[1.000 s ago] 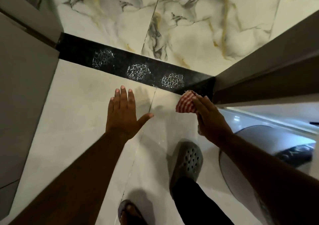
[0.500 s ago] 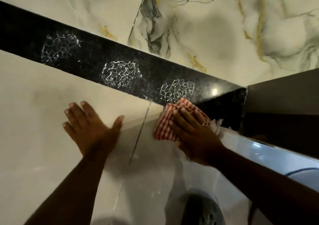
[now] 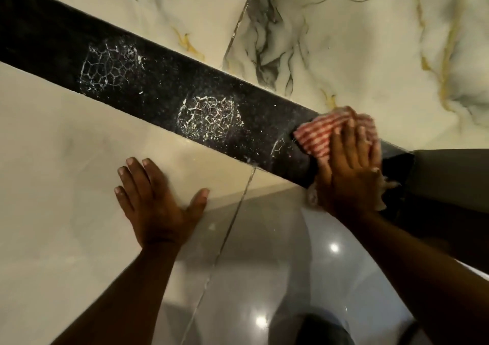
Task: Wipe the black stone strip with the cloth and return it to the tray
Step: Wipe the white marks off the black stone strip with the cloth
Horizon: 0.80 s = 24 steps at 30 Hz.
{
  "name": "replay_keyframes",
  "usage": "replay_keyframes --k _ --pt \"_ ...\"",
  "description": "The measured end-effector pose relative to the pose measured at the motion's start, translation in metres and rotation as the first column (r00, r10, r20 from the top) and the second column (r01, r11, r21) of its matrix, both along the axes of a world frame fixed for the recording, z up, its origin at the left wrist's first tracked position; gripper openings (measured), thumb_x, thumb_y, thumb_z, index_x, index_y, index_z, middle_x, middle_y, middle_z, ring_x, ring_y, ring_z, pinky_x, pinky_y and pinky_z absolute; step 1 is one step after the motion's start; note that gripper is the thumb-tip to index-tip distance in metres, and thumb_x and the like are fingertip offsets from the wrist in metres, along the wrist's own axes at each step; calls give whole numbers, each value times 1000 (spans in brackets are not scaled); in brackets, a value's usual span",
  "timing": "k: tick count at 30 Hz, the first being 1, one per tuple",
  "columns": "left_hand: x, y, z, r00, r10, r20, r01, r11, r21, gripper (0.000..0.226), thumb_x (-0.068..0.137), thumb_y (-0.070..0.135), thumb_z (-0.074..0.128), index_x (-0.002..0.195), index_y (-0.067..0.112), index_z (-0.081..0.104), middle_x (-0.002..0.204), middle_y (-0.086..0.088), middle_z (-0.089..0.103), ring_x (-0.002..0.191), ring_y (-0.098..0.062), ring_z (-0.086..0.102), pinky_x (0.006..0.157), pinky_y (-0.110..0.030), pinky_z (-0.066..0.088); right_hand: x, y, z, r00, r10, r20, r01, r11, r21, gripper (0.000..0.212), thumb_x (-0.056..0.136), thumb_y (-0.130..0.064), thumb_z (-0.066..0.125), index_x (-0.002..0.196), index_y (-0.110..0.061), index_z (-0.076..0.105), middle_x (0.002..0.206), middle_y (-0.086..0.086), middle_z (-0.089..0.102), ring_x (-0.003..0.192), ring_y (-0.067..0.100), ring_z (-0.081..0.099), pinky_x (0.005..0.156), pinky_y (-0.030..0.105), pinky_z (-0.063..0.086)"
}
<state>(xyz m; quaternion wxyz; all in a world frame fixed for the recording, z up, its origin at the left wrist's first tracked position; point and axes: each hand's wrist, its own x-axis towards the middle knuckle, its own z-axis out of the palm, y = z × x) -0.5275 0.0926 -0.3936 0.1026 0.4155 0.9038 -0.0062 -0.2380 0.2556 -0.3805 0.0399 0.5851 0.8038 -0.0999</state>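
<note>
A black stone strip [image 3: 158, 90] runs diagonally across the floor from upper left to right. Two white net-patterned marks show on it, and a remnant of a third lies beside the cloth. My right hand [image 3: 349, 170] presses a red-and-white checked cloth [image 3: 328, 133] flat onto the strip's right end, fingers spread over it. My left hand [image 3: 156, 201] rests flat with fingers apart on the cream tile just below the strip, holding nothing. No tray is in view.
Marble-veined tiles [image 3: 344, 40] lie beyond the strip. A grey door frame or panel [image 3: 449, 175] meets the strip's right end. Glossy floor tile [image 3: 251, 265] with a grout line lies below, and a dark shoe tip [image 3: 325, 328] shows at the bottom.
The camera has come closer to the floor. My right hand slid the cloth up from the cream tile onto the strip, covering most of the rightmost white mark. My left hand stayed flat.
</note>
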Motion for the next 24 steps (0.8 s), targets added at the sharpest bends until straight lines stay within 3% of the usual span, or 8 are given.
replay_keyframes --k 1,3,5,7,10,13,19,24 --pt "0 0 0 1000 -6 -8 6 1000 -3 118 80 84 40 159 -2 18 167 -29 15 155 -48 13 123 -63 12 13 -9 2 997 -60 46 60 998 -4 63 102 -41 20 150 -2 30 159 23 20 150 37 11 120 58 11" --pt "0 1 -1 1000 -23 -15 23 1000 2 117 82 83 38 159 -2 18 167 -30 15 155 -49 13 123 -63 12 33 -42 8 992 8 127 -2 999 -49 63 103 -40 16 150 0 30 159 27 19 149 41 7 120 59 9" --pt "0 1 -2 1000 -23 -18 24 1000 12 117 81 84 37 160 0 15 167 -29 13 155 -48 11 123 -63 11 31 -82 8 985 152 76 -140 980 -144 64 103 -44 11 149 -5 32 156 26 25 147 42 15 118 59 10" --pt "-1 0 -3 1000 -12 13 12 1000 25 118 80 85 37 160 2 12 168 -28 10 155 -47 8 123 -63 9 14 -101 6 966 260 -7 -258 956 -141 59 102 -45 18 147 -8 32 154 21 28 146 37 19 116 58 14" --pt "-2 1 0 1000 -11 27 11 1000 4 119 78 85 38 160 4 9 168 -27 7 156 -46 5 123 -63 8 0 -80 -1 917 396 -46 -399 913 -84 59 102 -45 27 150 -12 28 157 15 27 149 34 14 119 58 13" --pt "-1 3 3 1000 -14 19 14 1000 -7 120 78 84 38 160 1 12 167 -29 9 155 -48 7 123 -64 9 -3 -40 -6 867 493 -65 -495 869 -14 59 101 -46 30 149 -13 37 157 12 31 148 33 23 119 59 14" --pt "1 1 3 999 -36 2 36 999 3 118 80 86 32 160 1 10 168 -29 8 155 -50 8 123 -65 9 7 6 -4 960 274 52 -272 962 -37 63 100 -47 28 149 -7 32 157 17 29 148 34 23 121 53 12" --pt "1 2 2 1000 -28 6 27 1000 15 117 79 86 35 159 3 11 168 -29 9 155 -49 8 123 -64 7 44 -47 3 983 182 -33 -184 982 -51 66 101 -43 25 151 1 24 158 25 20 149 38 13 119 58 16"
